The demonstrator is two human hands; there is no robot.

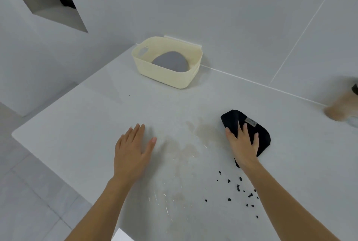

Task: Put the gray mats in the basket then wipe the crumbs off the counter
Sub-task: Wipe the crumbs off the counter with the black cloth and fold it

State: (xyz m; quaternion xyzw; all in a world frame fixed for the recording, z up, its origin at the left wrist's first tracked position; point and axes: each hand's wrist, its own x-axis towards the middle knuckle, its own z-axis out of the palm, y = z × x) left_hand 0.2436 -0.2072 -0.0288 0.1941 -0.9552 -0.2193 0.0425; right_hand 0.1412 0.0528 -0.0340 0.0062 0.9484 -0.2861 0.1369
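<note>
A cream basket (186, 81) stands at the back of the white counter (87, 124), against the wall. A gray mat (170, 62) lies inside it, leaning on the far wall of the basket. My right hand (242, 144) lies flat on a black cloth (257, 132) at the right of the counter, fingers spread over it. Several small black crumbs (238, 188) are scattered just in front of the cloth, beside my right forearm. My left hand (131, 149) rests flat on the bare counter with its fingers apart and holds nothing.
A faint brownish smear (201, 130) and light streaks mark the counter between my hands. A blurred beige object (341, 107) sits at the far right edge. The counter's left edge drops to a tiled floor (29, 192). One stray speck (129, 95) lies near the basket.
</note>
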